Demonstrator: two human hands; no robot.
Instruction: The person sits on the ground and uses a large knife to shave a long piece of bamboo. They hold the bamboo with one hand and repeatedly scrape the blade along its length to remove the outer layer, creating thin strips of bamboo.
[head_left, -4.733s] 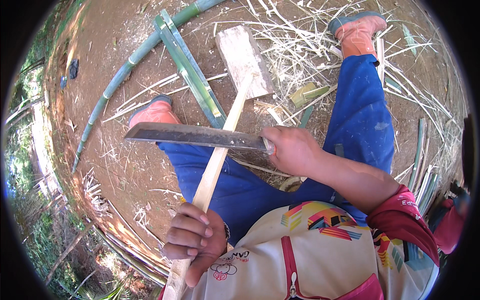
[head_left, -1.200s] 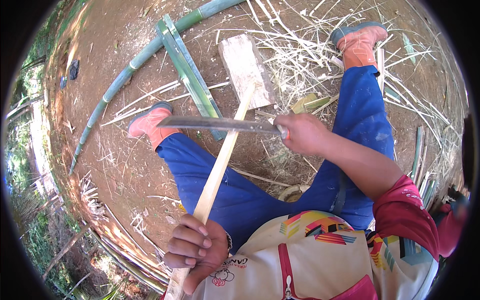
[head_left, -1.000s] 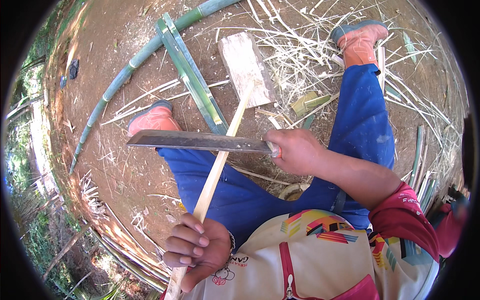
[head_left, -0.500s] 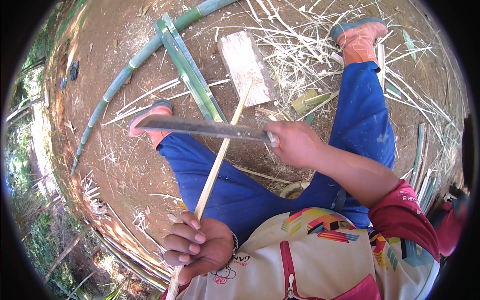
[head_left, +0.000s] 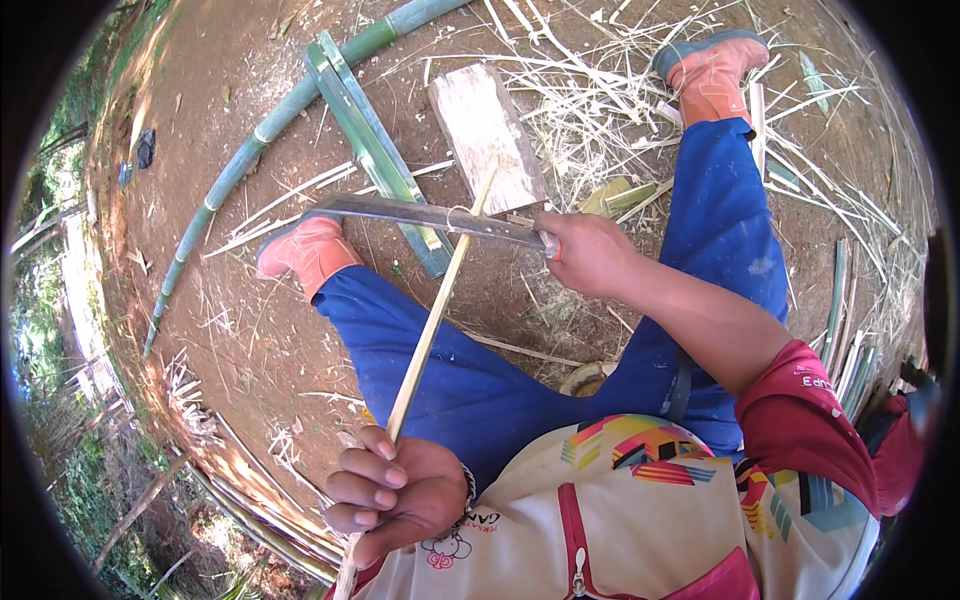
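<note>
A thin pale bamboo strip (head_left: 428, 345) slants up from my left hand (head_left: 405, 492), whose fingers curl round it palm up. The strip's far tip rests on a wooden block (head_left: 487, 130) on the ground. My right hand (head_left: 590, 256) grips the handle of a machete (head_left: 420, 213), and its long dark blade points left. The blade lies across the strip near its far end, with a small curl of shaving at the crossing.
A long green bamboo pole (head_left: 275, 118) curves along the ground at the far left. Split green bamboo (head_left: 375, 150) leans over it beside the block. Pale shavings (head_left: 600, 95) litter the ground beyond. My legs in blue trousers (head_left: 725, 220) and orange boots (head_left: 708, 75) spread either side.
The machete has slid farther along the strip, away from my body toward the block, and a curl of shaving now shows at the blade. My left hand stays in place.
</note>
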